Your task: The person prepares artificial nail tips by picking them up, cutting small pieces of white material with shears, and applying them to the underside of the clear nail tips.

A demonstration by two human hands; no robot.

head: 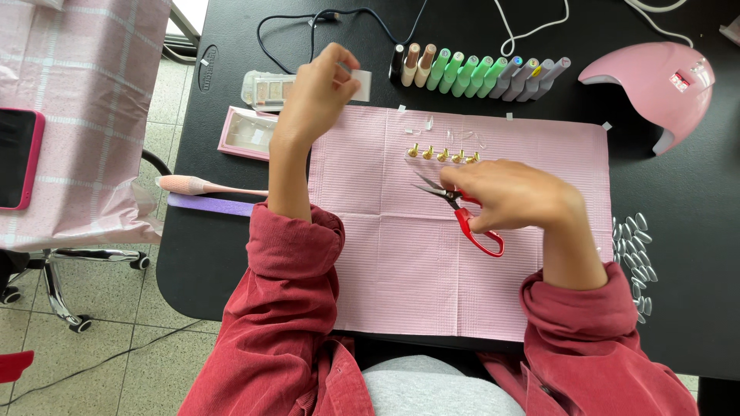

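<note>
My right hand [515,196] grips small red-handled scissors [472,221] over the middle of a pink paper mat [401,262], blades open and pointing up-left toward a short row of gold nail stands [442,154]. My left hand [317,91] is raised above the mat's upper left corner, pinching a small white translucent strip [358,85]. Small clear bits [432,123] lie on the mat just above the gold stands. Both arms wear red corduroy sleeves.
A row of nail polish bottles [478,73] stands behind the mat, a pink nail lamp [655,81] at back right. Clear nail tips [636,258] lie at the right. A pink box [245,132], brush [202,186] and purple file [208,204] sit left. Phone [17,158] lies on a side table.
</note>
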